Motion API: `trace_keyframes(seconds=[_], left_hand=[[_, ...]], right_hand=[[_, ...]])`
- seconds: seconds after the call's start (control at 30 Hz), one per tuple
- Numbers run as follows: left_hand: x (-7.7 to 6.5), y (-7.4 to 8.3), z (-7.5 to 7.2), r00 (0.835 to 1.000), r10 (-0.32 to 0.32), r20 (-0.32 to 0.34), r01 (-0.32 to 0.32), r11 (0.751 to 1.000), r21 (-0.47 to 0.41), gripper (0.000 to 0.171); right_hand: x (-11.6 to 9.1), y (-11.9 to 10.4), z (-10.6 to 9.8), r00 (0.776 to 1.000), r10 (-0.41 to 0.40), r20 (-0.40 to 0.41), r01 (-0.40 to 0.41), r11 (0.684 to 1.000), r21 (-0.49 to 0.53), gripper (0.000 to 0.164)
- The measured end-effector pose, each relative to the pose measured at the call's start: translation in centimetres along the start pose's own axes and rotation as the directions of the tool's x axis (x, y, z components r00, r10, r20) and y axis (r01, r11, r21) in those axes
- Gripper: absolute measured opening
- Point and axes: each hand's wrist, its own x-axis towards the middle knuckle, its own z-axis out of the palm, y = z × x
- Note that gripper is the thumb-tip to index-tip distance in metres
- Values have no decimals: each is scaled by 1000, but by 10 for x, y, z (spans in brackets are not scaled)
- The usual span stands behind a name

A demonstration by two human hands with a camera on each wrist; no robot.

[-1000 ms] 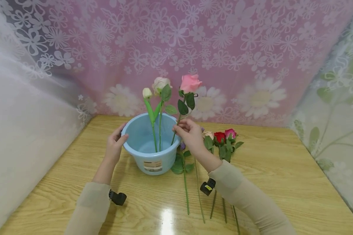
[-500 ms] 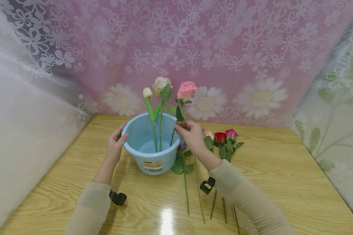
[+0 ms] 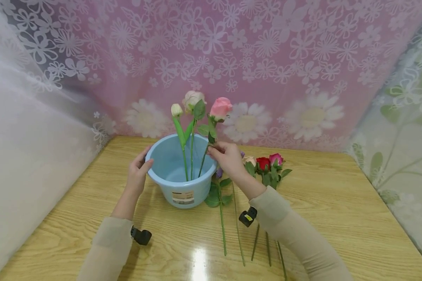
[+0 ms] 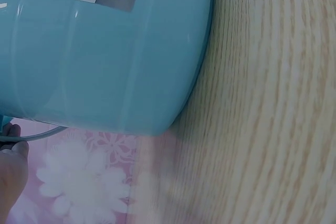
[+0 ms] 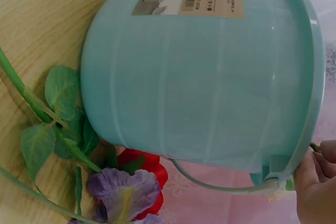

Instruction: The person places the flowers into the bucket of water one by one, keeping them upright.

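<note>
In the head view a light blue bucket (image 3: 201, 192) stands upright on the table. My left hand (image 3: 138, 171) holds its rim at the left side, with the thumb on the rim. With thumb and fingers my right hand (image 3: 228, 158) pinches the stem of a pink rose (image 3: 220, 109), just over the right rim. That stem slants down inside the bucket. A cream tulip (image 3: 176, 109) and a pale rose (image 3: 194, 101) stand in the bucket to the left of it. In the right wrist view the right hand (image 5: 320, 182) is beside the bucket's rim and only partly shown.
Right of the bucket, several flowers lie on the wooden table (image 3: 330, 203), among them a red rose (image 3: 263, 163), a magenta rose (image 3: 276, 159) and a purple flower (image 5: 123, 192). A wire-like handle (image 5: 220, 188) hangs at the bucket's side. A pink floral curtain (image 3: 253, 70) closes the back.
The pink rose has moved down and left and its stem leans more into the bucket. The right hand has shifted slightly up along with this. My left hand stays on the rim.
</note>
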Motion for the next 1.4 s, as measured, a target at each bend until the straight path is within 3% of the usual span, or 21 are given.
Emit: trace_keyframes(seconds=[0.13, 0.57, 0.77, 1.17, 1.4], left_hand=[[0, -1, -1, 1000, -1, -5, 1, 1000, -7, 46], [-1, -1, -2, 1000, 1, 11, -1, 1000, 5, 45], [-2, -1, -1, 1000, -1, 5, 1, 1000, -6, 45], [1, 0, -2, 1000, 14, 16, -14, 1000, -1, 45], [1, -2, -2, 999, 23, 27, -23, 1000, -1, 45]], right_hand=[[2, -4, 0, 999, 12, 49, -11, 1000, -12, 23], [2, -6, 2, 995, 18, 93, -12, 998, -62, 26], [-3, -9, -2, 991, 19, 131, -15, 999, -34, 26], [-11, -4, -38, 996, 11, 85, -15, 998, 54, 28], [-18, 7, -58, 996, 68, 66, -67, 998, -9, 30]])
